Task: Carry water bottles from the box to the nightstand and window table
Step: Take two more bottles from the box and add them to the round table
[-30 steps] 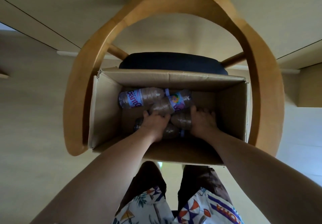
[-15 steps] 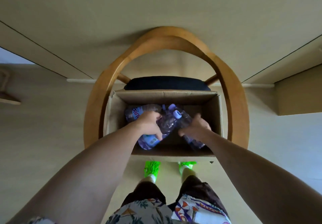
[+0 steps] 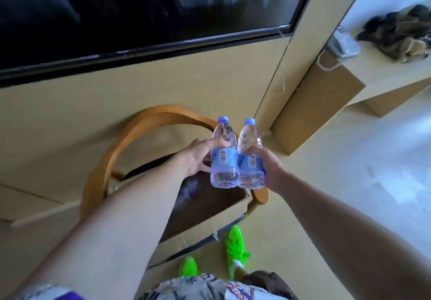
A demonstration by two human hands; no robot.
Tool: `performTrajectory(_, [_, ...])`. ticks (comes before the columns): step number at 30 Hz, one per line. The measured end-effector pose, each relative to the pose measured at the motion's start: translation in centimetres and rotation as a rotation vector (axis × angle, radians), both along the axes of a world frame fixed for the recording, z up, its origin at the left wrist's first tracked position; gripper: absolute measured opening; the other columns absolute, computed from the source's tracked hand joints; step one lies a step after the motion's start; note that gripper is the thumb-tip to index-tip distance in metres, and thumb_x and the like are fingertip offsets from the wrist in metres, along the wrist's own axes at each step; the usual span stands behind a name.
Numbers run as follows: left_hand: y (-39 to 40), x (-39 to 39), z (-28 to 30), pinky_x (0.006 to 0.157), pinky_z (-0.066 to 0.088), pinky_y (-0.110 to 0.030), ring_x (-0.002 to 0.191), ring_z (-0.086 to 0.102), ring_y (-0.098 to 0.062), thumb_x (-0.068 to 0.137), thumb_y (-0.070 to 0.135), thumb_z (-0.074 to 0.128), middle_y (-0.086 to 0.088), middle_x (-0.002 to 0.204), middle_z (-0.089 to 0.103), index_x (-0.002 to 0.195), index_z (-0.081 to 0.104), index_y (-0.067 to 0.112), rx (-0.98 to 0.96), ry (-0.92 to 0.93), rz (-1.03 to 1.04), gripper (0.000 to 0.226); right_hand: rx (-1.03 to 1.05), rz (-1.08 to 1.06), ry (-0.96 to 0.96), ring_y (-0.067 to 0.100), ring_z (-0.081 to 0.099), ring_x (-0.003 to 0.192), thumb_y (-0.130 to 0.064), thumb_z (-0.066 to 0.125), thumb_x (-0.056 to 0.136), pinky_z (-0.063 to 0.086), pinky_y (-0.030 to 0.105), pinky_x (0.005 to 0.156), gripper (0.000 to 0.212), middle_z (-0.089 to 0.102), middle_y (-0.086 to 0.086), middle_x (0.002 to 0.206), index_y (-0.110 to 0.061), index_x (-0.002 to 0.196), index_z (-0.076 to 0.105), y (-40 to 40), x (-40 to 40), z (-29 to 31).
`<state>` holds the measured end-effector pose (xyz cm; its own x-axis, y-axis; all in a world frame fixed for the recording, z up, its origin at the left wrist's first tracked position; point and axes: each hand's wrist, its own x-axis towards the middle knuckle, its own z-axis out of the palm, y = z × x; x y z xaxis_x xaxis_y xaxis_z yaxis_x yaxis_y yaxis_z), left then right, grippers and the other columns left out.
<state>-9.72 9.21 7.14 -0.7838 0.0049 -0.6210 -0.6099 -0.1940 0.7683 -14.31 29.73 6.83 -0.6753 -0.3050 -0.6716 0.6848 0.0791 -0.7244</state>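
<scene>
**Two bottles in the air, side by side: where a slip could come from**

The left hand (image 3: 198,157) grips a clear plastic water bottle with a blue cap and blue label (image 3: 224,159); its thumb lies across the front of the bottle and the fingers go behind. The right hand (image 3: 268,166) grips a second clear plastic bottle with a blue cap (image 3: 250,157), the fingers curled around the label. Both bottles stand upright, touching each other, and they are held above the open brown cardboard box (image 3: 210,218), which sits on a curved wooden chair with a dark seat (image 3: 121,141). At least one more bottle seems to lie inside the box, but it is blurred.

I judge these risks. The bottles press one against the other, so a push from one hand could twist the other bottle in its grip. The plastic is smooth and thin; a weak squeeze may let it slide down. The picture is blurred by motion, so the person is probably turning, and the chair back is near the arms and could be hit. The pale wooden desk (image 3: 384,71) at the right holds a telephone (image 3: 342,43) and dark cloth; neither the nightstand nor the window table can be told for certain from here.
</scene>
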Motion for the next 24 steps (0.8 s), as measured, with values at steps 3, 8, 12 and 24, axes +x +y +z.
performTrajectory(3, [5.6, -2.5, 3.5, 0.069, 0.059, -0.035, 0.077, 0.074, -0.028, 0.07, 0.04, 0.079, -0.013, 0.089, 0.075, 0.107, 0.069, 0.009, 0.2, 0.019, -0.074, 0.05, -0.252, -0.123, 0.001, 0.037, 0.07, 0.078, -0.018, 0.067, 0.068, 0.057, 0.039, 0.073, 0.039, 0.07, 0.023, 0.094, -0.001, 0.102, 0.067, 4.7, 0.1, 3.4])
performTrajectory(8, [15.2, -5.5, 8.8, 0.08, 0.057, -0.052, 0.088, 0.066, -0.037, 0.074, 0.029, 0.077, -0.025, 0.105, 0.065, 0.127, 0.056, 0.0, 0.143, 0.131, -0.239, 0.063, -0.455, -0.261, 0.122, 0.037, 0.071, 0.087, -0.027, 0.075, 0.07, 0.059, 0.043, 0.079, 0.038, 0.071, 0.02, 0.099, -0.006, 0.101, 0.074, 14.4, 0.6, 7.4])
performTrajectory(12, [25.6, -7.0, 12.4, 0.094, 0.054, -0.062, 0.102, 0.067, -0.042, 0.071, 0.019, 0.084, -0.032, 0.134, 0.059, 0.143, 0.043, 0.001, 0.074, 0.229, -0.329, 0.085, -0.529, -0.351, 0.202, 0.033, 0.07, 0.101, -0.058, 0.067, 0.091, 0.058, 0.04, 0.083, 0.063, 0.065, 0.019, 0.117, -0.006, 0.125, 0.061, 23.5, 1.1, 9.3])
performTrajectory(24, [59.6, -7.5, 17.2, 0.086, 0.061, -0.052, 0.087, 0.07, -0.038, 0.081, 0.027, 0.084, -0.028, 0.109, 0.073, 0.126, 0.061, 0.002, 0.028, 0.331, -0.683, 0.056, -0.355, -0.773, 0.404, 0.036, 0.063, 0.086, -0.031, 0.071, 0.082, 0.053, 0.042, 0.082, 0.043, 0.059, 0.019, 0.098, -0.009, 0.116, 0.055, 54.6, 7.8, 13.9])
